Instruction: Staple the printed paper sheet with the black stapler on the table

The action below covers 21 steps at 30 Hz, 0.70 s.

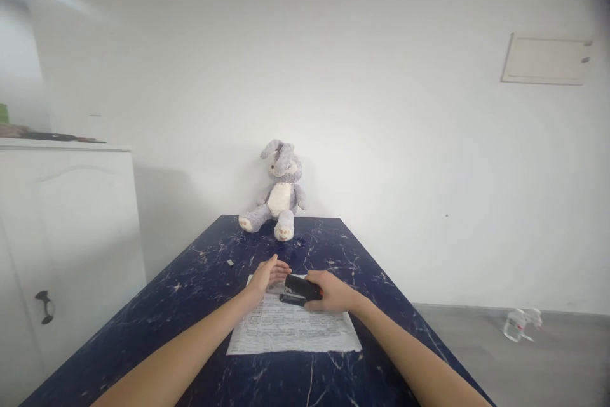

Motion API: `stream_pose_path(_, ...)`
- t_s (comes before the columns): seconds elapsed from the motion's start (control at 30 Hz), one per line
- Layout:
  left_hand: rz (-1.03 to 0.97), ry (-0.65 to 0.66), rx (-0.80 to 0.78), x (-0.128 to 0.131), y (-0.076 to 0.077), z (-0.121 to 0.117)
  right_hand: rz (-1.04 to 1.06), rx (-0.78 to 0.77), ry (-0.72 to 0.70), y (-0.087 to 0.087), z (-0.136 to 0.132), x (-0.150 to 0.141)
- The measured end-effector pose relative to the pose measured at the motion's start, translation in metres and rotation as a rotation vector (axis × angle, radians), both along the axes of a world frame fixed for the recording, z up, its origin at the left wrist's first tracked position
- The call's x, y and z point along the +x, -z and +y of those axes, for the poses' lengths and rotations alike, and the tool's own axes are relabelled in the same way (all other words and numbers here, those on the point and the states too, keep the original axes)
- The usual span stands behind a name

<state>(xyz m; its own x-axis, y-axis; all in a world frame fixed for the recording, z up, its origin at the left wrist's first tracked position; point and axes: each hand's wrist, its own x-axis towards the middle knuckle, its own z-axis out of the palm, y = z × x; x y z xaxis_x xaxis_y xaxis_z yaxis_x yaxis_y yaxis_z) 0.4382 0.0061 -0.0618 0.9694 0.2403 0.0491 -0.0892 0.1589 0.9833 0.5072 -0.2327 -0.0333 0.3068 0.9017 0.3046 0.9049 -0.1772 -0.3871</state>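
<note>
One stapler point(304, 287) is in right hand point(331, 292); cabinet point(88, 223) closed

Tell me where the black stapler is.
In the head view, the black stapler is in the right hand, at the far part of the white printed paper, just right of the left hand.

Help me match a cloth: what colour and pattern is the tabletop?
The tabletop is dark blue with pale veins, head view.
</note>
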Motion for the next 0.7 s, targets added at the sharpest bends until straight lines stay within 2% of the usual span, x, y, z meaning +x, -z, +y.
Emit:
stream_pose_path(0.1, -0.009, -0.019, -0.082, 0.000, -0.001, -0.001, -0.115, 0.064, 0.062, 0.001, 0.005, -0.008)
stream_pose_path(0.2, 0.050, -0.025, -0.267, -0.002, -0.004, -0.005, -0.231, 0.128, 0.139, -0.001, 0.003, -0.012)
stream_pose_path(0.33, 0.158, 0.034, -0.489, -0.006, -0.010, -0.008, -0.432, 0.146, 0.217, -0.002, 0.001, -0.013)
stream_pose_path(0.53, 0.145, 0.122, -0.436, -0.007, -0.010, -0.005, -0.773, 0.100, 0.173, 0.001, 0.005, -0.017)
stream_pose_path(0.7, 0.078, 0.141, -0.343, -0.005, -0.002, -0.002, -0.816, 0.101, 0.201, 0.000, 0.009, -0.020)
